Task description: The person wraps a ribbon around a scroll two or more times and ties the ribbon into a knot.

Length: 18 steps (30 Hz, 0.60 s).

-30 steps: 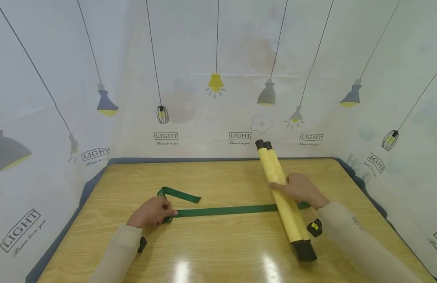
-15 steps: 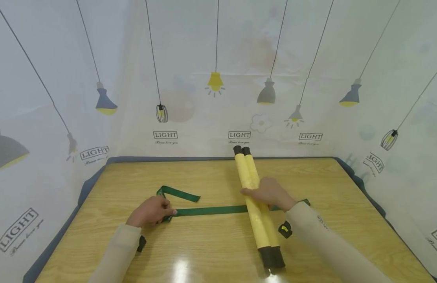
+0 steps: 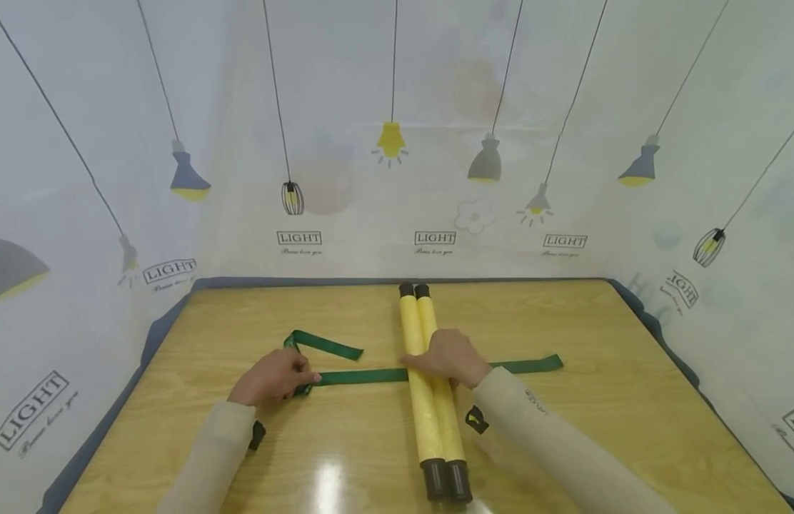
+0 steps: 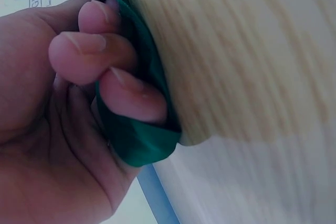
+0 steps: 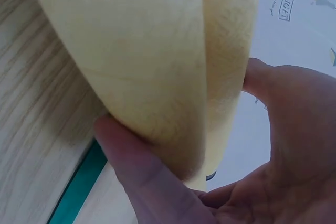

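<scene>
Apparently laid out but not bound, in the head view: shows two yellow sticks (image 3: 428, 421) with black caps (image 3: 434, 478), side by side over a green ribbon (image 3: 365, 376) on the table (image 3: 243, 314), gripped by the right hand (image 3: 450, 355); leaves both ribbon ends loose, without any knot visible. From the left wrist, shows glossy, creased ribbon bunched in the left hand's (image 4: 63, 93) curled fingers. From the right wrist, shows pale, faintly crinkled sticks, clasped between thumb and fingers.

Two yellow black-capped rods (image 3: 428, 410), side by side, green ribbon (image 3: 361, 376) running crosswise beneath
</scene>
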Motion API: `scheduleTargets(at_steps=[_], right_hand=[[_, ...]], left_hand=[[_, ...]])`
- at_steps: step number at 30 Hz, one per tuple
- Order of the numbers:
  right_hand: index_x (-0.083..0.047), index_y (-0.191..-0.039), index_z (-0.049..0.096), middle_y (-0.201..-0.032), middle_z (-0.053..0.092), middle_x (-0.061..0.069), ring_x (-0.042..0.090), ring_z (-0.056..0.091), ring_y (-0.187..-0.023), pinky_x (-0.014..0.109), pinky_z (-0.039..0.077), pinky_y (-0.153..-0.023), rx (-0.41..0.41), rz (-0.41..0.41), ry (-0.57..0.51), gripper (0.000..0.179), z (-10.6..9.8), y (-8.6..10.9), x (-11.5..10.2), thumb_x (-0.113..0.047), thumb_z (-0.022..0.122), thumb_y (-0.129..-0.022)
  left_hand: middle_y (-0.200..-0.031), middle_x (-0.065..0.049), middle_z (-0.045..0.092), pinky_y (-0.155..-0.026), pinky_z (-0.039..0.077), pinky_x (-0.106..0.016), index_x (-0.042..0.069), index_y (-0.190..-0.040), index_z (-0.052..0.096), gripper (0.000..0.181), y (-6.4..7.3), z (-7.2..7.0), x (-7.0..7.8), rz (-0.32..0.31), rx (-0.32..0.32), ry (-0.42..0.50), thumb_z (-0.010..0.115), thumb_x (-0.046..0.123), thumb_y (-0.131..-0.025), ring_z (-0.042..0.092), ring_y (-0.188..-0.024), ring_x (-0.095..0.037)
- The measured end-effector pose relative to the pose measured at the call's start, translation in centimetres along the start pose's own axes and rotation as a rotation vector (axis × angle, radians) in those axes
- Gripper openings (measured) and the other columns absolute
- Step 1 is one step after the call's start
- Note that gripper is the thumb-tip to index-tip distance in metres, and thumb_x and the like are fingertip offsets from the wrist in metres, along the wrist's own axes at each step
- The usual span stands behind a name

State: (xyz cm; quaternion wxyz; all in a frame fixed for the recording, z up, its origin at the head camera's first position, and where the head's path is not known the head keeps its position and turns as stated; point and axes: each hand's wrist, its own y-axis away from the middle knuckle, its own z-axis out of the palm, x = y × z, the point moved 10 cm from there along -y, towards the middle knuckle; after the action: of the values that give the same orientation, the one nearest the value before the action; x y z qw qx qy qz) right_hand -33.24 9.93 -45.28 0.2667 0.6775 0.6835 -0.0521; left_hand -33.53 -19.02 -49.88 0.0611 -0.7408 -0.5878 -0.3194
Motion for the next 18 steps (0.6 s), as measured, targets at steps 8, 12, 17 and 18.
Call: scheduleTargets(at_steps=[8,12,17,18], right_hand=[[-0.006,-0.078,0.061,-0.072,0.061,0.01,0.022,0.065,-0.053,0.034,0.056,-0.048,0.01,0.014,0.02,0.059,0.6,-0.7,-1.8,-0.063,0.075,-0.084],[-0.006,-0.075,0.06,-0.07,0.061,0.009,0.021,0.064,-0.053,0.031,0.052,-0.043,0.003,0.013,0.046,0.059,1.1,-0.9,-2.2,-0.062,0.074,-0.085],[-0.005,-0.074,0.061,-0.07,0.061,0.009,0.022,0.064,-0.053,0.032,0.052,-0.042,0.005,0.021,0.054,0.06,1.8,-0.9,-2.1,-0.061,0.077,-0.083],[-0.004,-0.075,0.061,-0.07,0.061,0.01,0.022,0.064,-0.053,0.032,0.052,-0.042,0.008,0.02,0.053,0.06,1.9,-0.9,-2.1,-0.062,0.077,-0.083]], left_hand=[[-0.056,0.0,0.053,-0.05,0.038,-0.026,0.014,-0.076,0.063,0.031,-0.3,-0.1,0.1,0.015,-0.016,0.007,0.067,0.033,-0.101,0.042,-0.048,-0.012],[-0.056,0.0,0.053,-0.05,0.039,-0.027,0.015,-0.076,0.063,0.032,-0.2,0.0,0.2,0.018,-0.026,0.005,0.067,0.033,-0.101,0.042,-0.047,-0.012],[-0.056,0.0,0.052,-0.05,0.039,-0.027,0.014,-0.076,0.063,0.032,0.1,0.0,0.2,0.025,-0.03,0.012,0.066,0.033,-0.101,0.041,-0.047,-0.012],[-0.056,0.0,0.052,-0.05,0.039,-0.027,0.013,-0.075,0.063,0.032,0.1,0.0,0.1,0.025,-0.029,0.012,0.066,0.032,-0.101,0.04,-0.046,-0.012]])
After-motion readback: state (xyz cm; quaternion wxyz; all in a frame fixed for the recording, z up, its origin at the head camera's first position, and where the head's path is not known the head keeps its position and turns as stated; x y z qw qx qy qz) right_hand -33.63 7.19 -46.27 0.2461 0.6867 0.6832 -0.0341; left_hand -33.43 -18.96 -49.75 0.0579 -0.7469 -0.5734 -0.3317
